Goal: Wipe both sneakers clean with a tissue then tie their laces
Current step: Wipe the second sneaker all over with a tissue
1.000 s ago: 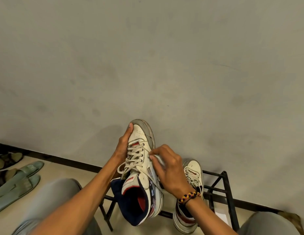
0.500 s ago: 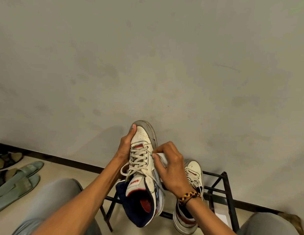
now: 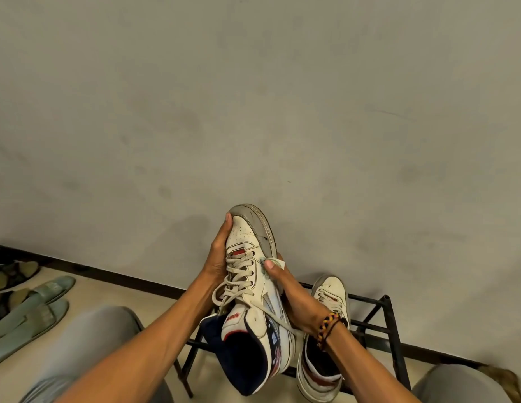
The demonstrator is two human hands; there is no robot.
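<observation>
Two hands share the work: the left hand (image 3: 217, 254) grips the raised sneaker (image 3: 253, 289) at its toe to steady it, while the right hand (image 3: 294, 298) presses a tissue (image 3: 273, 261), seemingly pinched, against its side. The other sneaker (image 3: 329, 298) waits on the rack (image 3: 390, 324).

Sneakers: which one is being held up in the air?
The sneaker with the navy lining, gripped by the left hand; the other sneaker sits on the black rack.

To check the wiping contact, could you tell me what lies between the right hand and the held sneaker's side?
In the head view, a white tissue sits pressed between the right hand and the held sneaker.
</observation>
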